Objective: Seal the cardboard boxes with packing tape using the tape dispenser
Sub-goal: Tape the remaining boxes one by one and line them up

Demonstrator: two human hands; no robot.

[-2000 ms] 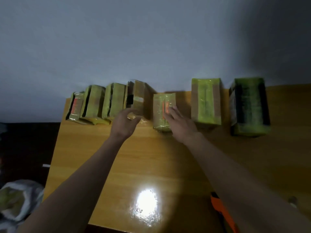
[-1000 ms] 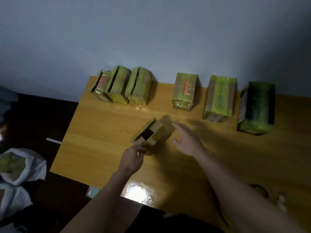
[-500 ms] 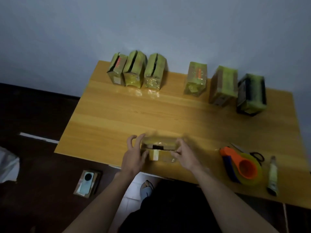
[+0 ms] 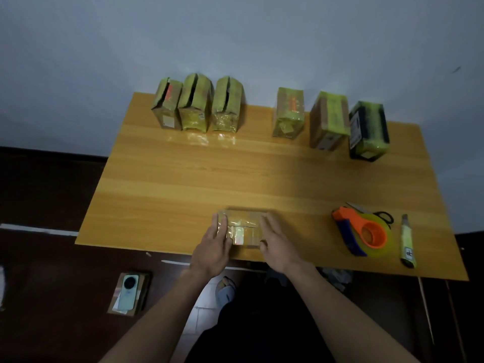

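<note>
A small cardboard box [image 4: 242, 226] lies near the front edge of the wooden table [image 4: 183, 184], its top flaps folded down. My left hand [image 4: 213, 246] lies flat on the box's left side, fingers straight. Over the right side my right hand [image 4: 277, 243] presses down with straight fingers. An orange and blue tape dispenser [image 4: 362, 231] with a roll of clear tape lies on the table to the right, apart from both hands.
Three boxes [image 4: 199, 106] with split tops stand at the back left, three taped boxes [image 4: 330, 121] at the back right. Scissors [image 4: 383, 217] and a utility knife [image 4: 407, 241] lie beside the dispenser. A phone [image 4: 128, 292] rests on a box on the dark floor.
I took one box from the back row and brought it to the front edge. Both hands went from gripping its ends to lying flat on its top flaps.
</note>
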